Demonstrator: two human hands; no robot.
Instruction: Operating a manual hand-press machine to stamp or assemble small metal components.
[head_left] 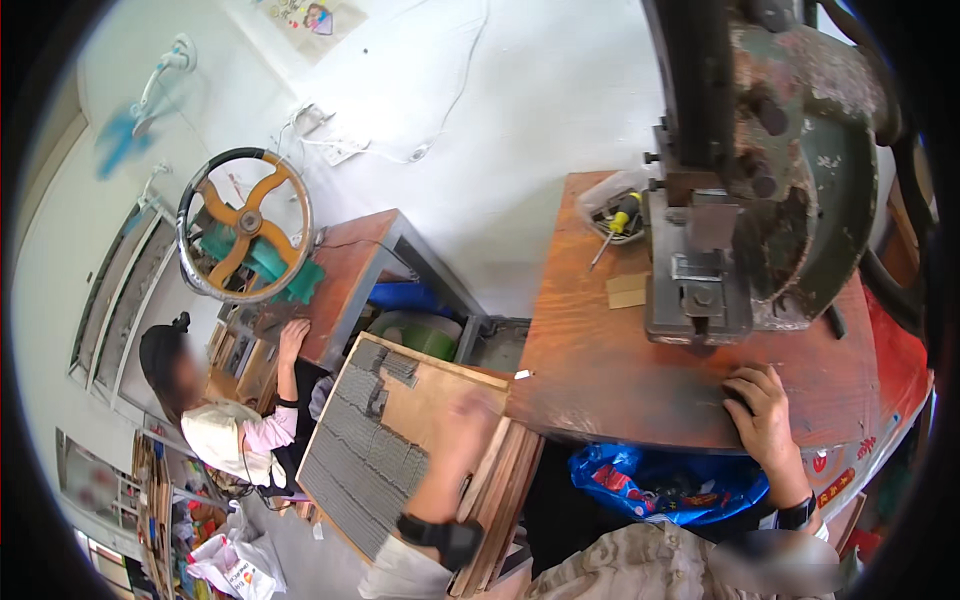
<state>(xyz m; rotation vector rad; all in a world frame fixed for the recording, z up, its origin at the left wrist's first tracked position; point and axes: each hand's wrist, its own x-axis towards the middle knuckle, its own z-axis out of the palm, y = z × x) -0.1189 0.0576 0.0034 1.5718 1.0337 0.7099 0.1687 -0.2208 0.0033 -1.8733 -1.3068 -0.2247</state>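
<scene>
My left hand is smeared by motion above the right part of a wooden tray. Whether it holds anything cannot be made out. Rows of small grey metal-looking pieces cover the left side of that tray, with a few loose groups near its upper edge. My right hand rests on the reddish wooden worktop, its fingers loosely bent, the thumb apart and nothing visible in it. Beyond it stands a worn green press. Its metal die block sits in front, with a small shiny part in its slot.
A yellow-handled screwdriver lies across a clear plastic box beside the press. Near it is a cardboard piece. A blue bag hangs below the worktop edge. At left, another person sits by a handwheel machine.
</scene>
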